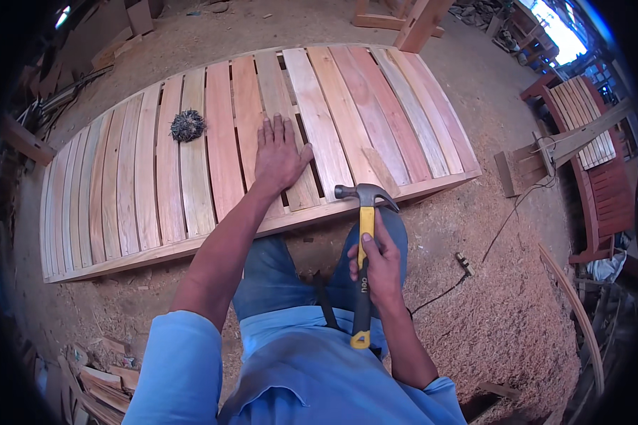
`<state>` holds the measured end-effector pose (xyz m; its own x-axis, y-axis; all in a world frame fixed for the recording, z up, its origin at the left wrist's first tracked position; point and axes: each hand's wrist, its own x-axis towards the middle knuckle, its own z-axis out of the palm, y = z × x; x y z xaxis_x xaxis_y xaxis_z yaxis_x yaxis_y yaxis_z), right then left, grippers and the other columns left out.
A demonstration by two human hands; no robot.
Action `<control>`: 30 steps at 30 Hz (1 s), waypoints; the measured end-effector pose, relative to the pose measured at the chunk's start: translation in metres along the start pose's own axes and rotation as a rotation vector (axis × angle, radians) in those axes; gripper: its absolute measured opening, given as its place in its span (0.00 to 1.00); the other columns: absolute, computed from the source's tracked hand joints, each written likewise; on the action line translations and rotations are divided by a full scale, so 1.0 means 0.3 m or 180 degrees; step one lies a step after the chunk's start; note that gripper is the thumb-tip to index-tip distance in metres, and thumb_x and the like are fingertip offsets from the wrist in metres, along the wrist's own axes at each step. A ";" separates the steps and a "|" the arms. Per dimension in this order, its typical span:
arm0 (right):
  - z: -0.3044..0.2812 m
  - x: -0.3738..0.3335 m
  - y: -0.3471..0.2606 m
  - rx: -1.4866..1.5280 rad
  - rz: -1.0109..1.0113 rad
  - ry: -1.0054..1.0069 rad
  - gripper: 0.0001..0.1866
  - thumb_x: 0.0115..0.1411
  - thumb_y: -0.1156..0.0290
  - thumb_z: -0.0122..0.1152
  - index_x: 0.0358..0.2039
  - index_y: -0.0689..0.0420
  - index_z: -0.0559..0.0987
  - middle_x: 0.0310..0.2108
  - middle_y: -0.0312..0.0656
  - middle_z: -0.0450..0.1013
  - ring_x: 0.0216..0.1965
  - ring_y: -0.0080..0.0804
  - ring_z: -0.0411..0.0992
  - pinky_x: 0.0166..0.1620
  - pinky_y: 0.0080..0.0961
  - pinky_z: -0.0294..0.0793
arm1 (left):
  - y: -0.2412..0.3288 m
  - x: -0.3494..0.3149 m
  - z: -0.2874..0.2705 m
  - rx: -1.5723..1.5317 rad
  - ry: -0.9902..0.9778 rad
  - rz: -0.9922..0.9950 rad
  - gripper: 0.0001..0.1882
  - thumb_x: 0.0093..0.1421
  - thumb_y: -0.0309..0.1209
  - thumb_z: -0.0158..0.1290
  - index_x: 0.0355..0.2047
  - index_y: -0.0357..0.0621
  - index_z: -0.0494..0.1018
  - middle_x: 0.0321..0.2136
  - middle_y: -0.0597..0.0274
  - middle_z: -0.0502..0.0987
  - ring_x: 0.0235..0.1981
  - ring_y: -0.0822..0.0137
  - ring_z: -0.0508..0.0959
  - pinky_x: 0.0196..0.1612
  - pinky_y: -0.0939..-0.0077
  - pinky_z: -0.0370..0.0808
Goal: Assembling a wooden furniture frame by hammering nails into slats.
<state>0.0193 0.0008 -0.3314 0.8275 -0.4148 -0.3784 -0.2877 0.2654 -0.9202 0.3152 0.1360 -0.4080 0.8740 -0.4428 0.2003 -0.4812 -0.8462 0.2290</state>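
Before me lies a wide wooden frame (376,195) laid with rows of slats (223,142) in pale and reddish wood. Flat on one slat near the middle rests my left hand (280,156), fingers stretched away from me and holding nothing. My right hand (379,262) is wrapped around the yellow and black handle of a claw hammer (366,219). The hammer stands head up over my thigh, its metal head by the frame's near edge. To the right of my left hand, a short loose wood piece (380,166) lies across the slats. A dark spiky bundle, seemingly of nails (187,126), sits further left.
Wood shavings (503,333) cover the floor at right, where a cable with a plug (463,265) lies. Beyond are a wooden post piece (524,170) and a reddish slatted bench (588,134). Offcuts (103,382) lie at lower left; a wooden stand (418,25) is at the back.
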 end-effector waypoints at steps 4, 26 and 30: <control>0.034 0.028 0.034 0.0355 0.0112 -0.0102 0.36 0.83 0.69 0.53 0.87 0.42 0.56 0.31 0.40 0.78 0.23 0.25 0.75 0.25 0.25 0.78 | 0.005 -0.007 -0.015 0.0070 -0.0027 0.0011 0.50 0.78 0.60 0.44 0.82 0.26 0.53 0.83 0.27 0.50 0.84 0.27 0.47 0.86 0.38 0.43; 0.033 0.035 0.057 0.0208 0.0324 -0.0315 0.36 0.84 0.68 0.53 0.87 0.40 0.57 0.31 0.40 0.77 0.22 0.24 0.73 0.25 0.24 0.77 | 0.006 -0.001 -0.019 0.0202 -0.0157 -0.0049 0.50 0.78 0.60 0.42 0.83 0.28 0.51 0.84 0.32 0.48 0.86 0.31 0.45 0.87 0.41 0.39; 0.031 0.034 0.060 0.0313 0.0367 -0.0334 0.35 0.84 0.68 0.53 0.87 0.40 0.57 0.30 0.40 0.77 0.22 0.24 0.73 0.25 0.24 0.77 | 0.013 0.003 -0.015 0.0181 -0.0117 -0.0027 0.51 0.78 0.61 0.43 0.83 0.27 0.51 0.84 0.31 0.49 0.86 0.31 0.45 0.87 0.41 0.40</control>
<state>0.0271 0.0094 -0.3509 0.8389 -0.2851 -0.4637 -0.3394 0.3921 -0.8551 0.3139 0.1335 -0.4027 0.8804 -0.4452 0.1632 -0.4700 -0.8649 0.1759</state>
